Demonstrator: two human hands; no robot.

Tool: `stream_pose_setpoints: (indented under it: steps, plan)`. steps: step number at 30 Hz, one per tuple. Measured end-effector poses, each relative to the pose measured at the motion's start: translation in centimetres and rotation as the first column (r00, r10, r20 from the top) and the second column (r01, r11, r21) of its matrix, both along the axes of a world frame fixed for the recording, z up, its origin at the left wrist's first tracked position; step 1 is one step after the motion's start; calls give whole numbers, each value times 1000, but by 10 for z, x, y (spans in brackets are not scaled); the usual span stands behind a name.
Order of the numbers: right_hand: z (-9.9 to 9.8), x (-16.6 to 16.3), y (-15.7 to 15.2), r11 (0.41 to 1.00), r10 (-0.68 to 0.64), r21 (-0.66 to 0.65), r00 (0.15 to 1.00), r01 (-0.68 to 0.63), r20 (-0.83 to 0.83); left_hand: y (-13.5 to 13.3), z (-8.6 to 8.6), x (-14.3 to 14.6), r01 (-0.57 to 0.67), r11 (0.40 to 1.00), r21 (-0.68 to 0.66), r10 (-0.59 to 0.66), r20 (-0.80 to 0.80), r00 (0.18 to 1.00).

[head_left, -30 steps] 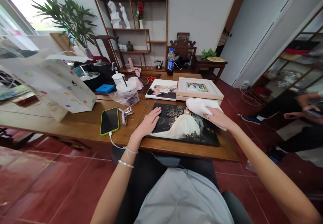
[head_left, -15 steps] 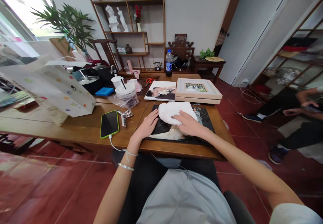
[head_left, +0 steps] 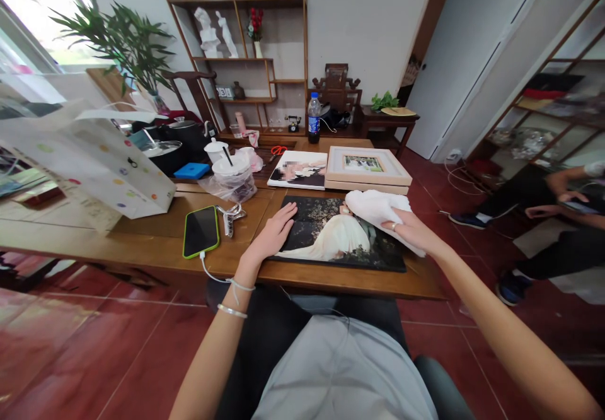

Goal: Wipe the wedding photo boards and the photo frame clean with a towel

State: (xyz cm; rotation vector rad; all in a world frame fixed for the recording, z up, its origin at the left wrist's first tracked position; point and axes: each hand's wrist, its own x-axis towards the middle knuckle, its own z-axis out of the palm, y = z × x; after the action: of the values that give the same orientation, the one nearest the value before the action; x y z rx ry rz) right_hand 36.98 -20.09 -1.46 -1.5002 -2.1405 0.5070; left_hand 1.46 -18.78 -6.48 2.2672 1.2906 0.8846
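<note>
A dark photo panel [head_left: 326, 234] with a pale dress pictured on it lies flat on the wooden table, close to the front edge. My left hand [head_left: 275, 231] rests flat on its left side, fingers stretched out. At the panel's right end, my right hand [head_left: 410, 231] grips a white cloth [head_left: 378, 209], thumb on top and the other fingers hidden under its folds. The cloth covers the panel's upper right corner. Just behind lie a white-edged photo print [head_left: 300, 171] and stacked light wooden picture frames [head_left: 368, 168].
Left of the panel are a green-cased phone [head_left: 201, 232] on a white cable, a silver clamp-like object [head_left: 231, 218] and a bagged plastic cup [head_left: 234, 177]. A paper bag [head_left: 118, 168] stands farther left, a cola bottle [head_left: 314, 118] behind. Another person's hand [head_left: 567, 196] shows at right.
My right hand has swept the white cloth from the panel's middle to its right end, uncovering the pictured dress. The left hand stays on the left side.
</note>
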Motion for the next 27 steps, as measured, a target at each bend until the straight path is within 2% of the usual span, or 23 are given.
stream_pose_setpoints:
  steps: [3,6,14,18,23,27]
  plan:
    - [1,-26,-3,998,-17,70,988,6,154,0,0,0,2,1000,10,-2,3,1000]
    - [2,-60,-4,990,44,116,966,-75,255,-1,1,1,3,1000,11,-3,1,1000]
    - [5,-143,-21,926,290,149,906,-347,309,-1,6,2,32,999,14,-32,4,999]
    - [10,-151,-49,903,366,113,881,-414,300,-4,10,2,81,996,26,-82,34,996]
    - [13,-142,-90,859,472,70,837,-507,277,-4,8,0,41,999,1,-41,34,999]
    - [12,-137,-89,856,482,69,840,-512,250,-4,6,-1,43,999,-2,-43,49,998]
